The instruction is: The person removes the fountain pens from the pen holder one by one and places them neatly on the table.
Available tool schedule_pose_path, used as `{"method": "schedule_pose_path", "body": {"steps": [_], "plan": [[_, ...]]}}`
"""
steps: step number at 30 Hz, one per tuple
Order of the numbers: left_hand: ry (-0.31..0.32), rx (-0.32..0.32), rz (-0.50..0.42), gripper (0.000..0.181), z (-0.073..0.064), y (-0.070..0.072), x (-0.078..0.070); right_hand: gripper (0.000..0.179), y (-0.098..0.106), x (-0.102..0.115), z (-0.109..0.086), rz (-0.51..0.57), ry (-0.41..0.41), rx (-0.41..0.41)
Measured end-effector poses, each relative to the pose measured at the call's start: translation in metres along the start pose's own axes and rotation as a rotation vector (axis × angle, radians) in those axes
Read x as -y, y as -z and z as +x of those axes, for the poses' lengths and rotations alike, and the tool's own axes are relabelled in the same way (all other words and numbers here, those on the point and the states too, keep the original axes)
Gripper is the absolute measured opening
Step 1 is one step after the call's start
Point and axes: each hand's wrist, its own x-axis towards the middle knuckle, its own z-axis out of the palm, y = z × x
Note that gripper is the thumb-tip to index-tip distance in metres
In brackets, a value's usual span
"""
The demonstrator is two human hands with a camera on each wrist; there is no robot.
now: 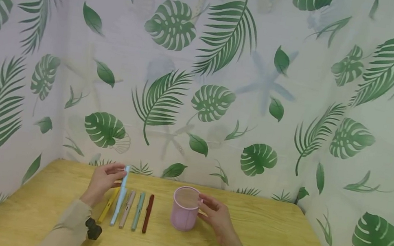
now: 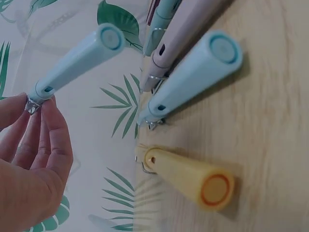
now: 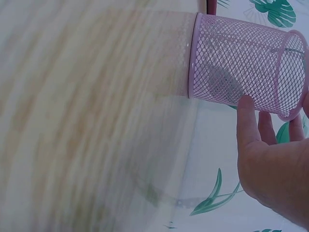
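My left hand (image 1: 104, 180) pinches a light blue pen (image 2: 77, 63) near its clip and holds it raised above the table. Below it, a second light blue pen (image 2: 195, 72) lies on the wood, partly overlapped by the held one in the head view. A yellow pen (image 2: 186, 176) rests to its left. On the other side lie a greyish-pink pen (image 1: 127, 209), a teal pen (image 1: 138, 211) and a dark red pen (image 1: 148, 213). My right hand (image 1: 220, 220) grips the side and rim of a pink mesh pen holder (image 1: 184, 218), which stands upright.
The wooden table (image 1: 261, 229) reaches back to a white curtain (image 1: 213, 170) printed with green leaves, which also hangs along both sides. The pens lie in a row left of the pen holder. A dark wrist device (image 1: 93, 229) sits at the left sleeve.
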Motion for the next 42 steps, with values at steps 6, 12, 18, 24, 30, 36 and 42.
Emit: {"method": "schedule_pose_path", "body": {"steps": [6, 12, 18, 24, 30, 36, 42], "plan": [[0.018, 0.002, 0.021, 0.038, -0.001, 0.008, 0.005, 0.042, -0.001, 0.002, -0.002, -0.001, 0.006, 0.014], [0.016, 0.015, 0.026, 0.042, 0.003, 0.018, 0.010, 0.041, 0.000, 0.003, -0.003, -0.003, 0.001, -0.006], [0.033, 0.011, 0.015, 0.043, 0.005, 0.028, 0.013, 0.041, -0.001, 0.003, -0.003, -0.005, 0.004, -0.003], [0.051, 0.025, 0.056, 0.046, 0.005, 0.037, 0.012, 0.043, 0.000, 0.002, -0.002, -0.012, 0.003, 0.004], [0.077, 0.059, 0.076, 0.048, 0.006, 0.048, 0.015, 0.041, 0.000, 0.000, 0.000, -0.007, 0.000, -0.007], [0.109, 0.091, 0.081, 0.050, 0.007, 0.057, 0.019, 0.040, -0.001, 0.001, -0.002, -0.010, 0.004, -0.005], [0.141, 0.102, 0.038, 0.045, 0.007, 0.063, 0.023, 0.041, 0.000, 0.001, -0.001, -0.010, -0.005, -0.003]]}}
